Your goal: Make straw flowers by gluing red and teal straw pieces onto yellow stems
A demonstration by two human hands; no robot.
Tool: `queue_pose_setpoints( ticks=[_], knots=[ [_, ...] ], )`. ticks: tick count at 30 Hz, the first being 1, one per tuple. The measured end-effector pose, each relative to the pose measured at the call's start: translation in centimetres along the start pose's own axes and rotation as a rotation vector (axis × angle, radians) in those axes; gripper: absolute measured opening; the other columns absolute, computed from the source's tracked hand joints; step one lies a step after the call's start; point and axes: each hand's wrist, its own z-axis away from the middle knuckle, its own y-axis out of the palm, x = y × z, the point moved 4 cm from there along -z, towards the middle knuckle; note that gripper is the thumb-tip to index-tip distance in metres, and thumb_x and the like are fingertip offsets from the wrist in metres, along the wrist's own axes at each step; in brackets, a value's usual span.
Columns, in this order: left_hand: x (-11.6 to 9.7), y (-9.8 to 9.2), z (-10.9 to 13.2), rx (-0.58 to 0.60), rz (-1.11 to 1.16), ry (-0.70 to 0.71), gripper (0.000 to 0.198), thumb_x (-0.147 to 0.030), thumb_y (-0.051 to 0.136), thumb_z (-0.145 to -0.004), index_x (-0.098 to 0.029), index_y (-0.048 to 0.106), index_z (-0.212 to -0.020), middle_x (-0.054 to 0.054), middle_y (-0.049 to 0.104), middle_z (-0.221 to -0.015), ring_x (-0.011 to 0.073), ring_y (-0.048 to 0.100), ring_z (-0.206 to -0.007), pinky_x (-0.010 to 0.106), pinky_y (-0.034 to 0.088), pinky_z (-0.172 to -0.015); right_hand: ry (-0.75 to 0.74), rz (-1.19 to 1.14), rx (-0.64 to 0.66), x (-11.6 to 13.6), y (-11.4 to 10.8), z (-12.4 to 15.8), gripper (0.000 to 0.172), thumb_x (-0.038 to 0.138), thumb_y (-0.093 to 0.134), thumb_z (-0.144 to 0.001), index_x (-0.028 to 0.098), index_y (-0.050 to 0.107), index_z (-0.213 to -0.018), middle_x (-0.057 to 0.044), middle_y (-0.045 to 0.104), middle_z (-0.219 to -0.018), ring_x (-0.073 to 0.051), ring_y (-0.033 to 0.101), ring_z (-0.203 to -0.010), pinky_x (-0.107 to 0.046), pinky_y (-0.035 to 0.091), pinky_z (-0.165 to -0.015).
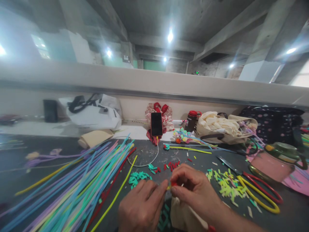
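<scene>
My left hand (143,204) is closed, thumb and finger pinching at a small yellow pipe cleaner piece (168,188). Right beside it, my right hand (193,187) pinches a short red pipe cleaner piece (174,184). The fingertips nearly meet, so how the two pieces join is hidden. Beyond my left hand lies a pile of cut green pieces (138,178). Cut red pieces (172,166) are scattered beyond my right hand. To its right is a heap of yellow-green cut pieces (227,185). A beige cloth (184,216) shows below my right hand.
Long coloured pipe cleaners (72,183) spread over the left of the dark table. Scissors (258,193) with red and yellow handles lie at right, near a green-lidded jug (272,164). A phone (156,124) on a cable stands at the back, left of a dark bottle (191,120).
</scene>
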Motion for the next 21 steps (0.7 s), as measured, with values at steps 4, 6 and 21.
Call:
queue_pose_setpoints(
  ticks=[4,6,21],
  knots=[
    [0.0,0.1,0.0,0.005,0.013,-0.006,0.024,-0.020,0.051,-0.078,-0.019,0.060,-0.101,0.001,0.058,-0.064,0.0142,0.054,-0.060,0.024,0.041,-0.054,0.007,0.010,0.003,0.0,0.1,0.1,0.008,0.010,0.057,-0.068,0.017,0.060,-0.070,0.002,0.053,-0.069,-0.009,0.053,-0.062,-0.018,0.043,-0.050],
    [0.0,0.1,-0.1,0.003,0.014,-0.010,0.023,-0.020,0.050,-0.078,-0.019,0.060,-0.099,0.001,0.059,-0.065,0.0142,0.054,-0.060,0.025,0.041,-0.054,0.009,0.025,0.002,0.0,0.1,0.1,0.008,0.010,0.057,-0.068,0.017,0.060,-0.070,0.002,0.053,-0.069,-0.009,0.053,-0.063,-0.018,0.043,-0.052],
    [1.9,0.2,-1.1,0.088,0.750,-0.579,0.016,-0.028,0.056,-0.073,-0.019,0.070,-0.073,0.001,0.061,-0.062,0.0127,0.054,-0.060,0.020,0.041,-0.055,0.167,0.168,-0.031,0.8,-3.5,4.8,0.010,0.026,0.061,-0.070,0.029,0.061,-0.080,0.002,0.060,-0.062,-0.014,0.056,-0.055,-0.022,0.043,-0.047]
  ],
)
